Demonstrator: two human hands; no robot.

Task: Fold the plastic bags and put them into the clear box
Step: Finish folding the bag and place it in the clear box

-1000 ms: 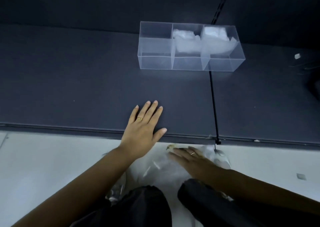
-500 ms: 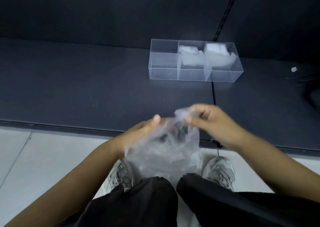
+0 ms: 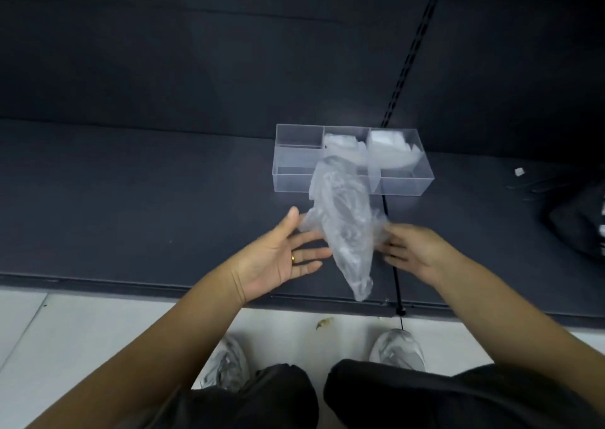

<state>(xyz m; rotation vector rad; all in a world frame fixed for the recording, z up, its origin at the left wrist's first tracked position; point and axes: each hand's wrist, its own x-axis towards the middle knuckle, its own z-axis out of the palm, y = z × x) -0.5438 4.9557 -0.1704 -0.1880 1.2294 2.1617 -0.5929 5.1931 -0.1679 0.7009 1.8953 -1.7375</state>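
Folding has not begun: the crumpled clear plastic bag (image 3: 340, 232) hangs between both hands over the dark tabletop (image 3: 163, 199), in front of the clear three-compartment box (image 3: 294, 180). The left hand (image 3: 281, 258) has its fingers straight and released. The right hand (image 3: 415, 248) touches the bag's edge, but I cannot tell whether it pinches. Next, I judge, the bag needs laying down, flattening and creasing.

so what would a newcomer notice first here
The crumpled clear plastic bag first, hanging between the left hand and right hand over the dark grey shelf. Behind it stands the clear three-compartment plastic box, with whitish folded bags in its middle and right compartments.
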